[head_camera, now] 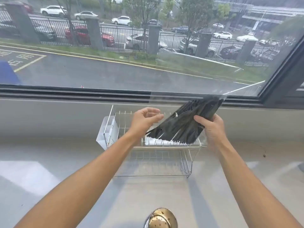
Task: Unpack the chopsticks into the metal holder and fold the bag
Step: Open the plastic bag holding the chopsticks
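Window [115, 46] fills the upper half of your frame, looking out on a wet road, a railing fence and parked cars. Below it the pale countertop [65, 162] runs across the whole lower half, meeting a grey sill along the middle of the frame.

At the centre of the frame stands your wire rack [158, 162], a two-level chrome frame on the counter, with a clear plastic compartment [107, 134] hanging on its left end. Above the rack, right of centre, you hold the bag [197, 76], a clear plastic sleeve whose open end trails up toward the upper right of the frame, across the glass. Inside its lower part sit the chopsticks [182, 124], a dark bundle tilted with its high end toward the upper right and its low ends fanned out over the top tier of the rack.

Your right hand [212, 129] grips the bundle through the plastic at right of centre, thumb on the near face and fingers wrapped behind. Your left hand [144, 120], at centre, has its fingers loosely curled, tips close to the plastic beside the chopsticks' low ends; you cannot tell from this view whether they pinch the film or only hover by it.

At the bottom edge, just right of centre, the metal holder [162, 218] shows as a shiny perforated dome, well apart from the bundle and cropped by the frame.
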